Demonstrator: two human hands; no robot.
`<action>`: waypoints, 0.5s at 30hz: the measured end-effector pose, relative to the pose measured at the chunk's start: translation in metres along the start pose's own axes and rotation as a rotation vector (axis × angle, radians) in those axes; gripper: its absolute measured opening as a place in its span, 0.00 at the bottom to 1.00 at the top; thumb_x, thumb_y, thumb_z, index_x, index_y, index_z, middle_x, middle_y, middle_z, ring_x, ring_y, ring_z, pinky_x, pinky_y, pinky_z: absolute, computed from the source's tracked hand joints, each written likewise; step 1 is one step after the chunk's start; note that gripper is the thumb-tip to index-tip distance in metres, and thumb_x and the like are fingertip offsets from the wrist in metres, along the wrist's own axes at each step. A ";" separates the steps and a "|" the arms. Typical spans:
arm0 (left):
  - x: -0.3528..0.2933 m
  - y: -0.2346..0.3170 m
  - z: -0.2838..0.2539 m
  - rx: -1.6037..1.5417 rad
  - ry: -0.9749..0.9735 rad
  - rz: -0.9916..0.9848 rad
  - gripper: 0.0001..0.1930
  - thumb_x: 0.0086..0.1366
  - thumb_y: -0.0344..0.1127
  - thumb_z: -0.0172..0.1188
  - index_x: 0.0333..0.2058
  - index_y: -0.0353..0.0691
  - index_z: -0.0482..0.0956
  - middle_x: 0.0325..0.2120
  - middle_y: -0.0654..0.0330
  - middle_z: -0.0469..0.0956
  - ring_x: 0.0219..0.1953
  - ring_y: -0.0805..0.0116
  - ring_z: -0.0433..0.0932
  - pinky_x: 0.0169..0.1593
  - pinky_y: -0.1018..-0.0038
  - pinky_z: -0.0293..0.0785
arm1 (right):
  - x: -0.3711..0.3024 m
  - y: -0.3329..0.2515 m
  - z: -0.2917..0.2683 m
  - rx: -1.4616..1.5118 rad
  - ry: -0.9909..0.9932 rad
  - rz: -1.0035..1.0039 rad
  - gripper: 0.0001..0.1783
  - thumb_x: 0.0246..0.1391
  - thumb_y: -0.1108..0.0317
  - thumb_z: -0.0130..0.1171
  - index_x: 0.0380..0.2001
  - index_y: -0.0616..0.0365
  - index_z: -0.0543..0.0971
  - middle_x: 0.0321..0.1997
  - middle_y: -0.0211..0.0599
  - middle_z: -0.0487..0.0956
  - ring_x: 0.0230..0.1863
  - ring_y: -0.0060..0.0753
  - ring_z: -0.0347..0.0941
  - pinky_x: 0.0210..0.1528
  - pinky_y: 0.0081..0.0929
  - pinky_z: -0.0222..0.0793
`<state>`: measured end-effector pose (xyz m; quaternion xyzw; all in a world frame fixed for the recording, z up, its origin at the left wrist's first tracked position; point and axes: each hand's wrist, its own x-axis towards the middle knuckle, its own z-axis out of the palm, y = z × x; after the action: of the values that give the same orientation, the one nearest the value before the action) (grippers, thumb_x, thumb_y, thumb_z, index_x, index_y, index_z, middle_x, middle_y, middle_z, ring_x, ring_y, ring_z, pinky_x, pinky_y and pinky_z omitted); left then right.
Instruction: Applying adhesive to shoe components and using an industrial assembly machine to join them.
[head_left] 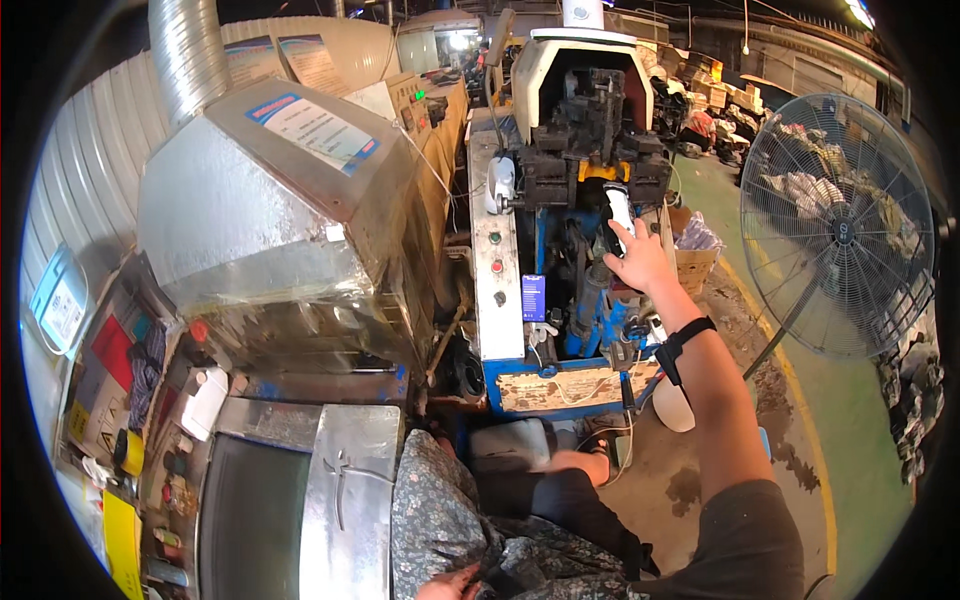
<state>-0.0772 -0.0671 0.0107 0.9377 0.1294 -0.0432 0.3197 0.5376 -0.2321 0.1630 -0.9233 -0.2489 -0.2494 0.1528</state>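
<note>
My right hand [642, 260] reaches forward to a long white piece with black parts [620, 208], which looks like a shoe. Its thumb and fingers are at the near end of that piece. The far end of the shoe sits against the dark clamps of a machine [602, 130], just under a yellow part [604, 171]. Down at the lower edge, my left hand [452, 582] rests low on the patterned dark cloth [440, 510] over my lap. Its fingers look curled together, and the picture's edge cuts it off; what they hold, if anything, is hidden.
On the machine's left panel are buttons [496, 267] and a white lever housing [500, 185]. A large metal hood [260, 220] stands at left, above a metal-topped unit [350, 500]. A standing fan [842, 232] is at right. A cardboard box [695, 268] sits behind my right forearm.
</note>
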 end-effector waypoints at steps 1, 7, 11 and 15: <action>0.000 -0.002 0.002 0.021 -0.026 0.012 0.22 0.68 0.46 0.58 0.60 0.52 0.74 0.39 0.44 0.82 0.34 0.41 0.81 0.38 0.52 0.77 | 0.002 -0.001 -0.002 0.004 -0.041 0.023 0.38 0.50 0.48 0.63 0.66 0.35 0.69 0.68 0.54 0.64 0.54 0.65 0.70 0.56 0.50 0.73; 0.003 0.004 -0.012 -0.141 0.046 -0.129 0.23 0.68 0.49 0.59 0.59 0.52 0.75 0.39 0.45 0.83 0.37 0.41 0.82 0.42 0.52 0.78 | 0.035 -0.001 0.000 0.006 -0.117 0.067 0.40 0.49 0.47 0.62 0.68 0.31 0.67 0.68 0.53 0.64 0.57 0.67 0.68 0.60 0.50 0.70; 0.002 0.017 -0.027 -0.129 0.096 -0.217 0.22 0.69 0.49 0.56 0.59 0.49 0.75 0.37 0.43 0.83 0.37 0.41 0.83 0.42 0.51 0.78 | 0.066 0.002 0.010 0.002 -0.148 0.094 0.41 0.49 0.47 0.62 0.69 0.33 0.67 0.67 0.55 0.65 0.57 0.66 0.68 0.61 0.48 0.70; 0.003 0.025 -0.030 -0.063 0.077 -0.227 0.21 0.70 0.49 0.55 0.58 0.50 0.76 0.35 0.43 0.83 0.36 0.40 0.82 0.40 0.50 0.77 | 0.089 -0.001 0.013 0.014 -0.139 0.122 0.40 0.49 0.47 0.63 0.68 0.32 0.68 0.67 0.50 0.66 0.58 0.64 0.68 0.61 0.47 0.70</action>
<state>-0.0678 -0.0675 0.0490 0.9075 0.2481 -0.0392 0.3367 0.6092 -0.1915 0.2003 -0.9507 -0.2042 -0.1730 0.1566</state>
